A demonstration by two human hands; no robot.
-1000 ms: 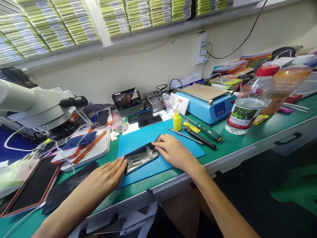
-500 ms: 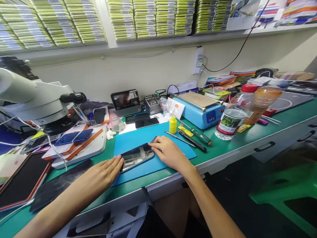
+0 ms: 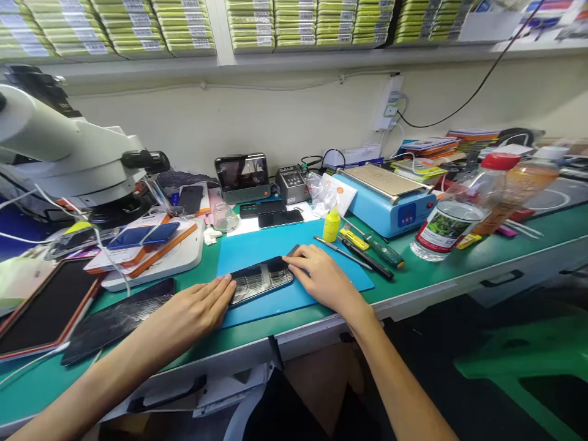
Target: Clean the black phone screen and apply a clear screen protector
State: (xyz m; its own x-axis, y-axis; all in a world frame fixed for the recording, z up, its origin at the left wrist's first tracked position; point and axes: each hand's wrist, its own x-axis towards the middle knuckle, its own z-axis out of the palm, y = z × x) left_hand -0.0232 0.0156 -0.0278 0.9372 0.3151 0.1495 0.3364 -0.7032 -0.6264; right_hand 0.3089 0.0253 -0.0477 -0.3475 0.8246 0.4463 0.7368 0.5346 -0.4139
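A smartphone (image 3: 261,283) with a glossy dark face, mirroring bright stripes, lies slanted on a blue mat (image 3: 257,315). My left hand (image 3: 199,306) rests flat over its left end, fingers stretched out side by side, the thumb hidden. At the opposite end, the bent fingers of my right hand (image 3: 324,278) close on the phone's corner. A thin dark grey edge (image 3: 293,250) pokes out behind those fingers; what it belongs to is hidden. Right of the mat's middle stand a yellow bottle (image 3: 331,225), a metal tweezers-like tool (image 3: 342,252), a black pen-like tool (image 3: 367,260) and a green-handled screwdriver (image 3: 386,251).
A microscope (image 3: 82,147) and stacked phones border the left, with a cracked dark tablet-like panel (image 3: 114,318) near my left forearm. A blue heating plate (image 3: 390,202) and a water bottle (image 3: 448,229) stand to the right. Flat phones (image 3: 280,218) lie behind the mat.
The camera view has shifted, so the bench appears slightly higher and farther right. Both hands keep their places at the phone's two ends, with hardly any visible movement.
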